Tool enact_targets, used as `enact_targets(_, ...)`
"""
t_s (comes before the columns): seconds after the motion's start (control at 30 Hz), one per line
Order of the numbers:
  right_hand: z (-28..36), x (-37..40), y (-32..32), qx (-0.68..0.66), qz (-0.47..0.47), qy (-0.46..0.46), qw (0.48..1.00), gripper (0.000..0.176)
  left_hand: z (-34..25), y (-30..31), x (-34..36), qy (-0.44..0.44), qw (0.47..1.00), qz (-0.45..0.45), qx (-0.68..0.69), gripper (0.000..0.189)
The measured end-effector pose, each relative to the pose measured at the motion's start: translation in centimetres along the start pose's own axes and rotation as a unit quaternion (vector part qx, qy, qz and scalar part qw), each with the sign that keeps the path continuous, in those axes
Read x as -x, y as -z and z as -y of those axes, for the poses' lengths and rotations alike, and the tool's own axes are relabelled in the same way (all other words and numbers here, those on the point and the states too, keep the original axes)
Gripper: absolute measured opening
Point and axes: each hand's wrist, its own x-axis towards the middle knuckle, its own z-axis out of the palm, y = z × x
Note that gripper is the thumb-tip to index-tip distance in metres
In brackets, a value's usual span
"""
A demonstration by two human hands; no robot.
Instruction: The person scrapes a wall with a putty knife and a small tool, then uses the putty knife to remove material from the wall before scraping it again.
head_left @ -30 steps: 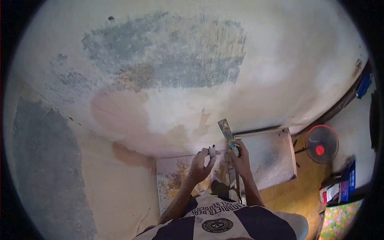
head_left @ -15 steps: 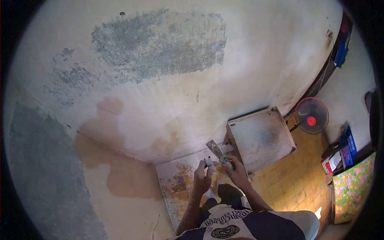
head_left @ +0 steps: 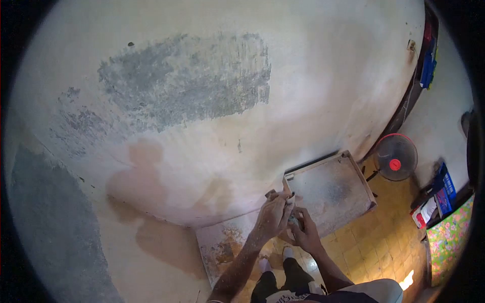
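There are 2 hands (head_left: 273, 218), 1 scraper (head_left: 272, 194) and 1 fan (head_left: 395, 164).

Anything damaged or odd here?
Yes. The back wall has a ragged grey patch, the left wall a grey area; both break up the pale surface. Stripped or coated, can't tell. The box top has a dark smudge.

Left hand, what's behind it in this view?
Behind the left hand is part of the scraper: the blade's end pokes out beyond it. The rest of the blade is covered and can't be seen.
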Motion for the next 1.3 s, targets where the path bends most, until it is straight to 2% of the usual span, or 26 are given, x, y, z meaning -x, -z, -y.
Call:
enact_targets(0.1, 4.6, -3.6, 0.8, 0.029, -0.036, 0.04, 0.998, 0.042, 1.6, -0.4, -5.0, -0.032, 0.997, 0.055, -0.05, 0.013)
enact_targets(0.13, 5.2, -5.2, 0.9, 0.022, -0.044, 0.053, 0.997, 0.041, 2.2, -0.5, -7.1, -0.074, 0.993, 0.05, -0.073, 0.013)
enact_targets(0.23, 6.3, -10.0, 1.6, 0.005, -0.064, 0.099, 0.993, 0.037, 3.8, -0.1, -12.0, -0.01, 0.997, 0.073, -0.03, 0.016)
enact_targets(0.33, 7.1, -14.1, 1.8, -0.028, -0.069, 0.155, 0.985, 0.032, 3.9, 1.8, -16.9, -0.084, 0.971, 0.098, -0.203, 0.021)
enact_targets(0.43, 7.1, -17.8, 1.2, -0.061, -0.095, 0.191, 0.975, 0.03, 5.8, 2.1, -20.5, -0.124, 0.959, 0.083, -0.24, 0.023)
enact_targets(0.53, 8.1, -20.2, 0.6, -0.079, -0.112, 0.249, 0.959, 0.021, 5.2, 3.1, -23.3, -0.099, 0.955, 0.106, -0.257, 0.02)
enact_targets(0.63, 7.3, -21.8, 0.3, -0.083, -0.117, 0.266, 0.953, 0.018, 7.7, 2.7, -24.4, -0.165, 0.948, 0.091, -0.255, 0.02)
enact_targets(0.73, 6.1, -23.1, -0.6, -0.102, -0.141, 0.271, 0.947, 0.017, 8.7, 2.3, -24.9, -0.162, 0.939, 0.125, -0.276, 0.02)
enact_targets(0.8, 5.7, -24.1, -0.8, -0.101, -0.16, 0.276, 0.942, 0.018, 9.3, 2.4, -25.9, -0.21, 0.926, 0.121, -0.29, 0.02)
enact_targets(0.87, 5.9, -25.6, -0.8, -0.087, -0.172, 0.28, 0.94, 0.02, 9.4, 2.3, -26.8, -0.22, 0.923, 0.121, -0.293, 0.019)
enact_targets(0.97, 5.9, -26.4, -0.7, -0.138, -0.164, 0.299, 0.93, 0.023, 9.4, 2.3, -27.4, -0.185, 0.923, 0.137, -0.308, 0.018)
enact_targets(1.03, 5.1, -26.0, -1.3, -0.144, -0.171, 0.281, 0.933, 0.022, 10.1, 1.8, -26.4, -0.167, 0.91, 0.161, -0.343, 0.017)
enact_targets(1.13, 5.6, -26.5, -0.7, -0.151, -0.161, 0.277, 0.935, 0.021, 9.8, 2.2, -27.7, -0.207, 0.912, 0.093, -0.343, 0.015)
enact_targets(1.2, 7.3, -27.5, -0.8, -0.175, -0.152, 0.297, 0.926, 0.02, 9.6, 2.2, -28.0, -0.192, 0.903, 0.094, -0.373, 0.014)
enact_targets(1.3, 4.4, -26.2, -0.8, -0.135, -0.147, 0.25, 0.947, 0.02, 9.4, 2.2, -27.7, -0.143, 0.886, 0.167, -0.409, 0.015)
